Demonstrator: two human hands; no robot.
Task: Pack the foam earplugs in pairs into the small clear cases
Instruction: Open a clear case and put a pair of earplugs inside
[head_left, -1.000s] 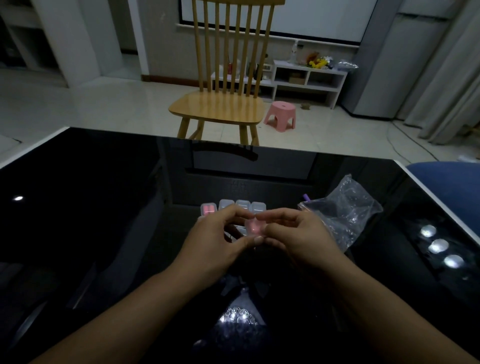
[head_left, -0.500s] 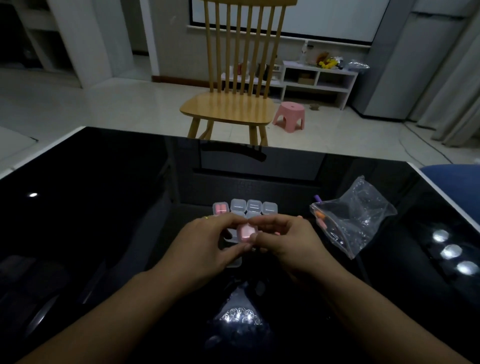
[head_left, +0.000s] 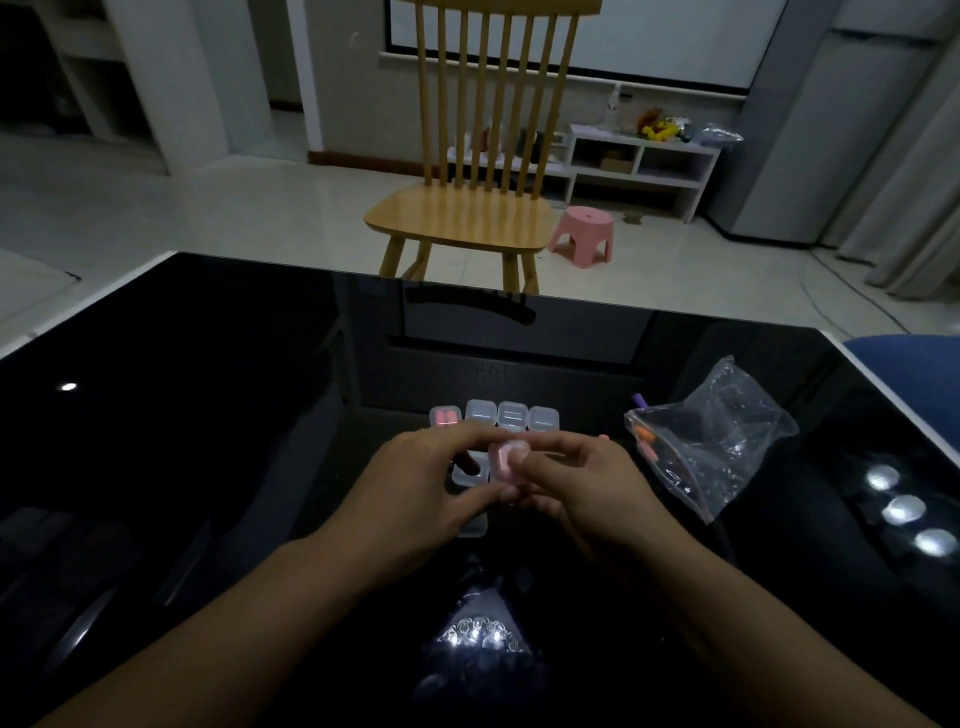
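Two hands met over the middle of the black bench (head_left: 208, 415): the left hand (head_left: 415, 488) and the right hand (head_left: 576, 483) both pinched one small clear case (head_left: 505, 460) showing pink inside, just near of a row of four cases (head_left: 493, 417). Pinched so finely, the case could have slipped or sprung open, spilling its earplugs. Spare earplugs lay in the plastic bag (head_left: 711, 441) at the right.
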